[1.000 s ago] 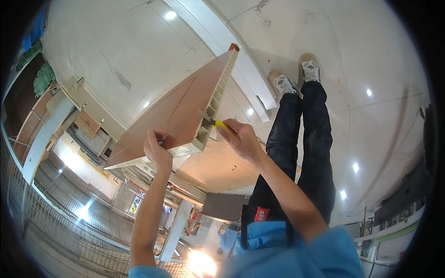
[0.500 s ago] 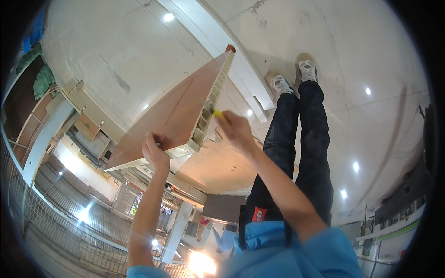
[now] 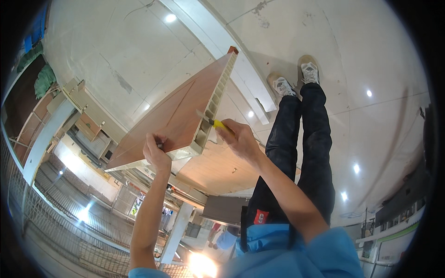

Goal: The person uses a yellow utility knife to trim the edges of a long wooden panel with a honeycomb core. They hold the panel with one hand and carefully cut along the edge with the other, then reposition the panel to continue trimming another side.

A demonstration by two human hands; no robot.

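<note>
A brown panel (image 3: 171, 111) with a pale hollow-celled edge (image 3: 214, 102) stands tilted in front of me, its near corner toward my body. My left hand (image 3: 156, 150) is closed over its near edge, fingertips curled onto the brown face. In my right hand (image 3: 238, 139) is a utility knife (image 3: 219, 124) with a yellow body. Its thin blade reaches over the celled edge a little way up from the near corner; whether it touches the panel I cannot tell. A small reddish-brown piece (image 3: 232, 49) sits at the panel's far corner.
Beyond the panel a long white beam (image 3: 208, 28) lies on the tiled floor (image 3: 371, 120). My shoes (image 3: 308, 72) stand to its right. A light brown board (image 3: 222, 169) lies below the panel. Racks and metal frames (image 3: 46, 143) fill the left side. Someone in blue (image 3: 226, 240) is in the background.
My right hand has come slightly down and right along the panel's edge with the knife, whose blade now shows more clearly. My left hand keeps its grip on the panel.
</note>
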